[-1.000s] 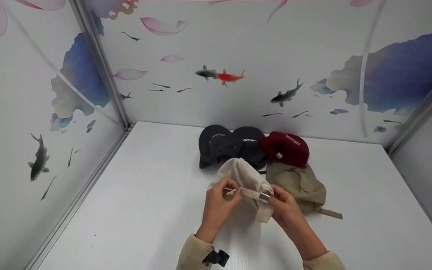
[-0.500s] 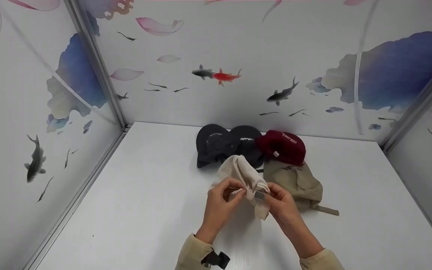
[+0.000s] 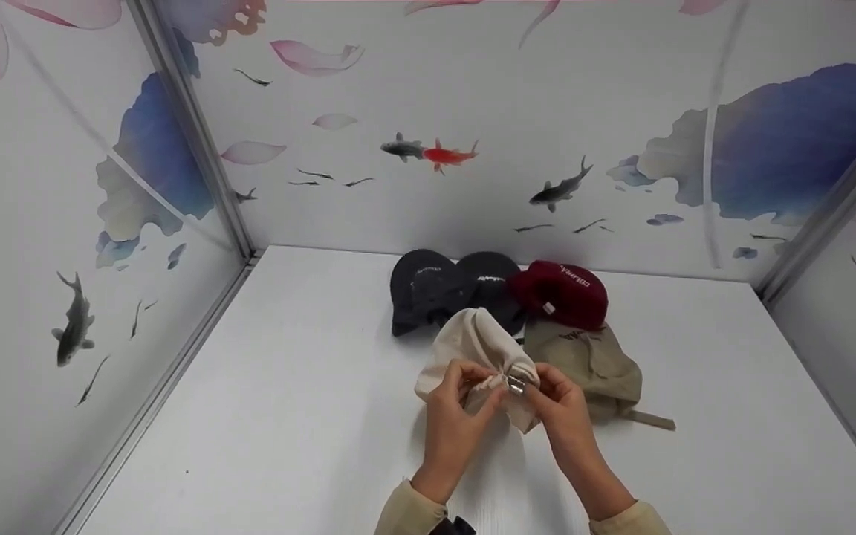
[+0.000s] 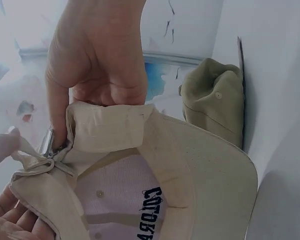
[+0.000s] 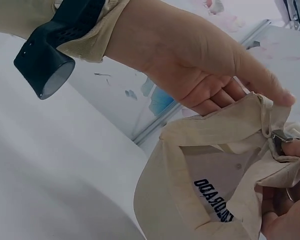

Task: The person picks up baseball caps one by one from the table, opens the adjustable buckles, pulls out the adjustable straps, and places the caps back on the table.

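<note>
A cream baseball cap (image 3: 458, 345) is held above the table between both hands, its back strap towards me. My left hand (image 3: 454, 427) pinches the strap fabric close to the metal buckle (image 3: 517, 385). My right hand (image 3: 571, 420) grips the band beside that buckle, with the thumb against the metal. In the left wrist view the inside of the cap faces the camera, showing dark lettering (image 4: 150, 212) and the brim (image 4: 222, 175). Fingers of both hands partly hide the strap's path through the buckle.
Behind the cream cap lie two dark caps (image 3: 422, 286) and a red cap (image 3: 568, 296) near the back wall. A khaki cap (image 3: 588, 368) sits to the right, its strap (image 3: 652, 420) reaching out on the white table (image 3: 287, 371). Patterned panels (image 3: 324, 193) enclose the table.
My left hand has moved right, close against the buckle, and the strap stretch between the hands has shortened. More of the buckle's metal shows. The other caps have stayed put.
</note>
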Demonstrator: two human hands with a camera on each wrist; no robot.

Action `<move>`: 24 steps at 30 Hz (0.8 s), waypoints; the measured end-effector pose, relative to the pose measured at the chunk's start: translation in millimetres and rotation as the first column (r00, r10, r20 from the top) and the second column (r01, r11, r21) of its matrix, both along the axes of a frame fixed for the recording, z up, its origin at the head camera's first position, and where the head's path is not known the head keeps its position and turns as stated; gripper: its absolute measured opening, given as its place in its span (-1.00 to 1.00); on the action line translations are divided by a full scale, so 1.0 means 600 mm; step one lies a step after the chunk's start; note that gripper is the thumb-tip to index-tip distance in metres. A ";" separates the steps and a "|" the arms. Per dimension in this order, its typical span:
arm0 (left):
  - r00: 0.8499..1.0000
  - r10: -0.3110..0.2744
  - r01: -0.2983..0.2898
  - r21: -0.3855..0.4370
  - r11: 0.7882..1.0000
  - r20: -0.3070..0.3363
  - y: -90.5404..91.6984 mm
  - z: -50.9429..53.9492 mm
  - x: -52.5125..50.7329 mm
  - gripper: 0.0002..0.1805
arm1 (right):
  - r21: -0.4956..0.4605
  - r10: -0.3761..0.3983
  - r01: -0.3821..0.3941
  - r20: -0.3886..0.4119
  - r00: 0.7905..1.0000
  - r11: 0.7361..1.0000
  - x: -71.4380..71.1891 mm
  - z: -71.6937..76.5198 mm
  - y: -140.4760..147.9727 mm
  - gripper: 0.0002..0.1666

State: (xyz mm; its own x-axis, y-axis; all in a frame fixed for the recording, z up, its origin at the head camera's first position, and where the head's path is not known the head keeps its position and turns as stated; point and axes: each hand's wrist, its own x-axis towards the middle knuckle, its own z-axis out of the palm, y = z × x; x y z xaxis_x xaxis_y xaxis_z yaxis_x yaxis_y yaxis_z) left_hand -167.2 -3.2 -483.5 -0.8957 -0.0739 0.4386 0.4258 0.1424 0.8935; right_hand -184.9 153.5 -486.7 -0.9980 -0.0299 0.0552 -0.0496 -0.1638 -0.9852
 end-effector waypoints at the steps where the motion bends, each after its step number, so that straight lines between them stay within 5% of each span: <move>1: 1.000 0.004 -0.004 -0.009 1.000 -0.007 -0.003 0.001 -0.001 -0.77 | 0.005 0.005 -0.005 -0.004 1.000 1.000 0.000 -0.002 -0.001 -0.77; 11: 0.999 0.042 -0.043 -0.038 0.998 -0.020 -0.052 0.002 -0.009 -0.87 | -0.023 0.106 -0.105 0.033 0.994 0.994 0.007 -0.005 0.006 -0.68; 24: 0.983 -0.138 0.156 -0.164 0.974 0.119 -0.089 0.024 -0.015 -0.84 | 0.020 0.120 -0.121 0.033 0.992 0.992 0.001 -0.004 0.015 -0.76</move>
State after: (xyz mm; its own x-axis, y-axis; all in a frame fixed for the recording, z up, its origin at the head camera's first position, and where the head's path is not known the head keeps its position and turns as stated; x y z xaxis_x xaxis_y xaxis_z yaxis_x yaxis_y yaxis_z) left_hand -176.3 -56.6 -469.1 -0.9330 0.1306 0.3352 0.3579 0.2410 0.9021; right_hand -184.4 162.4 -489.1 -0.9883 -0.1510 0.0211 0.0010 -0.1451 -0.9894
